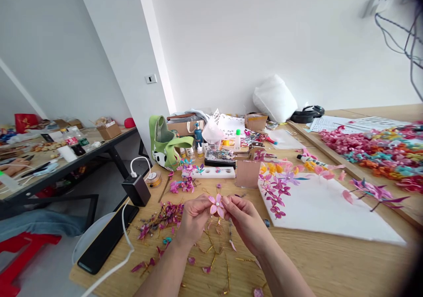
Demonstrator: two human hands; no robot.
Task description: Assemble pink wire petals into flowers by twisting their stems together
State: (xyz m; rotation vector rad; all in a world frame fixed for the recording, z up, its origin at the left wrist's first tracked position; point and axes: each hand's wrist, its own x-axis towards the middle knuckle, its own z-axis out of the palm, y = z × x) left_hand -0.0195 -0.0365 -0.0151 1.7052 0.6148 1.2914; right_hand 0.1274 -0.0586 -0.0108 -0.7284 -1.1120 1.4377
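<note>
A small pink flower [217, 205] with several petals and a pale bead at its centre is held up between both my hands above the wooden table [330, 266]. My left hand [193, 220] pinches it from the left, fingers closed round the stem. From the right, my right hand [243, 220] pinches the flower's edge with thumb and forefinger. Beneath the hands lie loose purple petals [163, 217] and gold wire pieces [214, 248].
A white foam board [325, 211] with pinned purple and yellow flowers lies to the right. Heaps of coloured flowers [373, 149] fill the far right. A black power adapter [136, 189], green bag [164, 142], glue bottles and boxes crowd the back. Another cluttered table [49, 156] stands left.
</note>
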